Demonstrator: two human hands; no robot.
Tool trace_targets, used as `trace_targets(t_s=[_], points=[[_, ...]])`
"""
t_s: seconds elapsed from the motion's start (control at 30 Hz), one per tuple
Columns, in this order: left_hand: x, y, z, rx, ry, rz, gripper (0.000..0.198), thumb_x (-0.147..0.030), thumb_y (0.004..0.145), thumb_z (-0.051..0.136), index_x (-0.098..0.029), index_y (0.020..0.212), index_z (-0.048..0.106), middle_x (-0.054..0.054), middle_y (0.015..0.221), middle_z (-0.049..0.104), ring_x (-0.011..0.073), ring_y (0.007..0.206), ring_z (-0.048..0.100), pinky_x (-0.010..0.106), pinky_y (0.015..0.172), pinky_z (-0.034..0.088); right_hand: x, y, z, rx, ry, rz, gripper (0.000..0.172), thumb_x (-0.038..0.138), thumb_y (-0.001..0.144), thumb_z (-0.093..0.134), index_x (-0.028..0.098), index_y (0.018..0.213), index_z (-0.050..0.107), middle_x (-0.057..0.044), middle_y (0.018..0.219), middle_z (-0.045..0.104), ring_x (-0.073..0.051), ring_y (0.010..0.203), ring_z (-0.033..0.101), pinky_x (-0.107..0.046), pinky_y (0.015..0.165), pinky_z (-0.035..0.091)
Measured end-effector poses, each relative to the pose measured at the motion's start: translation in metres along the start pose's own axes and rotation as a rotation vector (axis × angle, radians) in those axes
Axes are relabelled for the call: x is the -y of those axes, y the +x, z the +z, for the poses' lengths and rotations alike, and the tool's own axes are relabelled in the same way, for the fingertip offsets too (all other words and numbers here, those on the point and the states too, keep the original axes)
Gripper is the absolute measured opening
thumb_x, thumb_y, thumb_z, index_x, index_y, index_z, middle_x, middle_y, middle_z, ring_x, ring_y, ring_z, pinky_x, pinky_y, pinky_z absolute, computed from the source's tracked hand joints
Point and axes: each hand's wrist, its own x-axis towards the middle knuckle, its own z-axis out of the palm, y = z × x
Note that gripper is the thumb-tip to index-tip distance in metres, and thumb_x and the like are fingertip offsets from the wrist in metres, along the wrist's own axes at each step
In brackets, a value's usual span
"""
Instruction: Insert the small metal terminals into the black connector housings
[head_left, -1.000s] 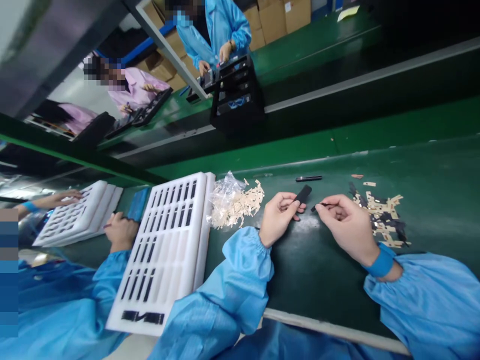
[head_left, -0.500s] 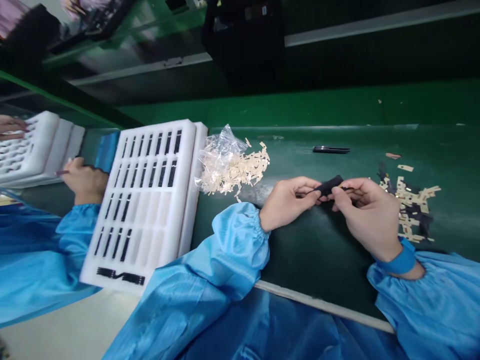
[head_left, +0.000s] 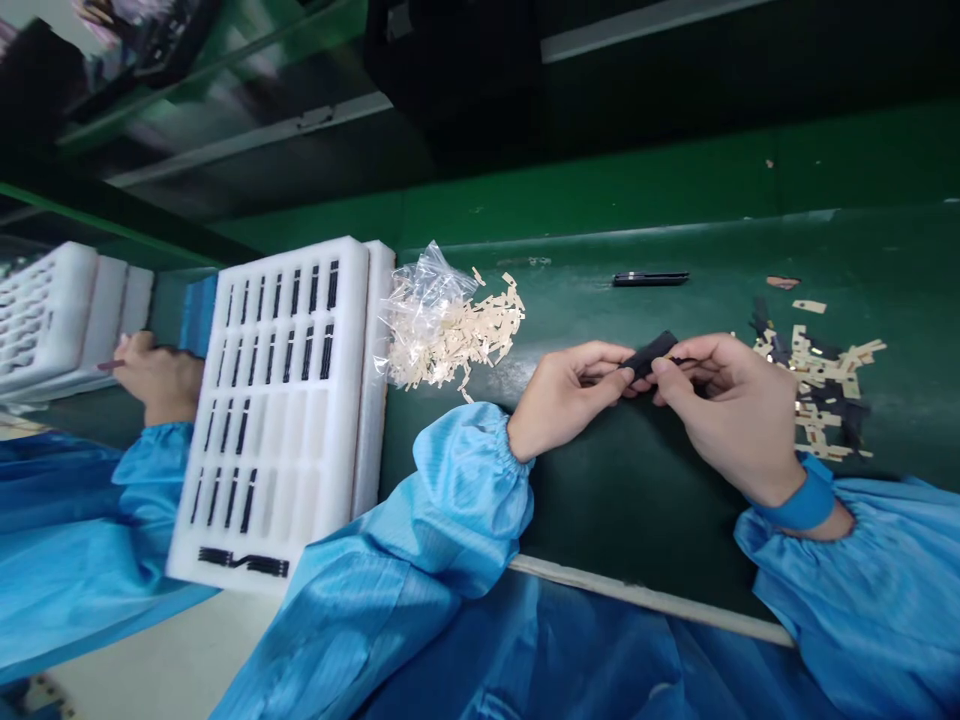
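Observation:
My left hand (head_left: 571,392) is closed, thumb against fingers, on the left end of a flat black strip-like part (head_left: 649,352) held above the green mat. My right hand (head_left: 731,405), with a blue band at the wrist, pinches the right end of the same part. Its thumb lies on the near edge, and the curled fingers hide what is beneath. Behind both hands lies a slim black bundle (head_left: 650,279). Just right of my right hand, cream tabs (head_left: 825,375) are scattered among dark scraps (head_left: 853,420).
To the left, white foam trays (head_left: 289,420) hold black strips in several slots. Between trays and hands, a clear plastic bag (head_left: 431,272) lies on a heap of cream tabs (head_left: 472,335). A co-worker's hand (head_left: 154,375) and more foam trays (head_left: 49,310) are at far left.
The view has shifted slightly. My right thumb has moved onto the black part's near edge, and the yellowish bit at its right end no longer shows. Both hands keep their grip.

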Motion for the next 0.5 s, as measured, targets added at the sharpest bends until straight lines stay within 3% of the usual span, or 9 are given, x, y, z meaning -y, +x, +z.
trace_targets(t_s=[0.2, 0.5], points=[[0.0040, 0.0012, 0.0002, -0.001, -0.031, 0.032, 0.037, -0.042, 0.087, 0.077, -0.013, 0.110, 0.072, 0.010, 0.098, 0.080, 0.0201, 0.094, 0.077, 0.032, 0.086, 0.061, 0.0010, 0.0009, 0.0004, -0.003, 0.022, -0.007, 0.011, 0.030, 0.086, 0.074, 0.024, 0.087, 0.066, 0.001, 0.068, 0.072, -0.015, 0.058, 0.069, -0.026, 0.050, 0.054], [0.0036, 0.0013, 0.0013, -0.007, -0.022, 0.044, 0.039, -0.043, 0.086, 0.078, -0.013, 0.110, 0.072, 0.008, 0.096, 0.080, 0.0198, 0.093, 0.078, 0.031, 0.086, 0.062, 0.0013, 0.0004, 0.0010, -0.019, 0.016, 0.004, 0.012, 0.030, 0.086, 0.076, 0.023, 0.087, 0.066, 0.001, 0.067, 0.070, -0.014, 0.055, 0.067, -0.025, 0.049, 0.052]])
